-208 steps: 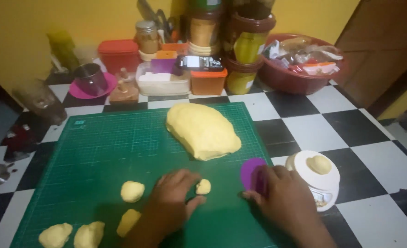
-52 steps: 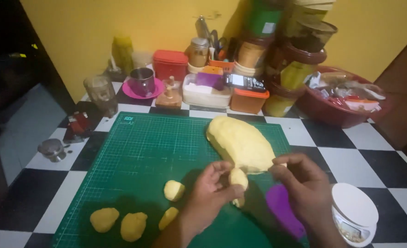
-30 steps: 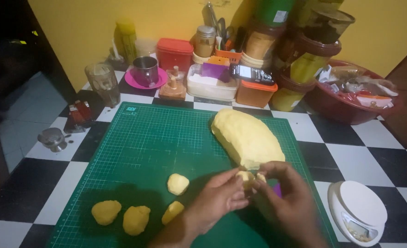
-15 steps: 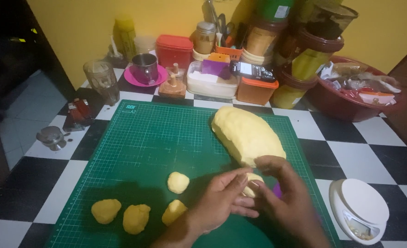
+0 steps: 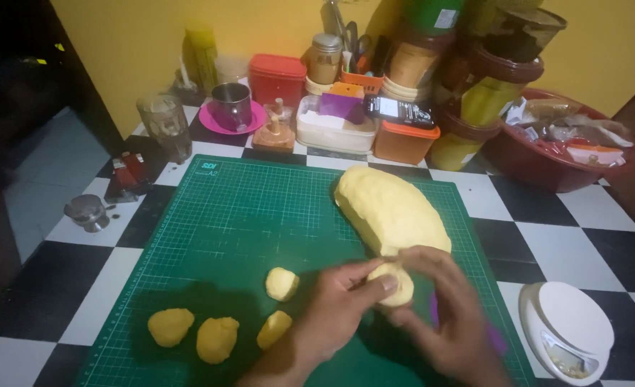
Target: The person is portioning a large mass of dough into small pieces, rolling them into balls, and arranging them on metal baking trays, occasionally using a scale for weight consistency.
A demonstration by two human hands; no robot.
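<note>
The person is shaping a small dough piece [image 5: 395, 282] between both hands, low over the mat [image 5: 260, 229] near its front right corner, just in front of the big dough loaf [image 5: 392, 209]. The left hand [image 5: 339, 308] curls its fingers round the piece from the left with the thumb pressed on it; the right hand [image 5: 450, 315] cups it from the right, fingers half closed. The step looks like rounding a portion, and the next move would seem to call for setting it down beside the four portions [image 5: 217, 338] already lying toward the mat's front left. A purple scraper [image 5: 496, 337] peeks out under the right hand. The mat lies on a black-and-white chequered worktop [image 5: 539, 236]; a white scale [image 5: 567, 337] sits at its front right, with jars, tubs and a red basin [image 5: 539, 168] crowded along the back edge against a yellow wall.
</note>
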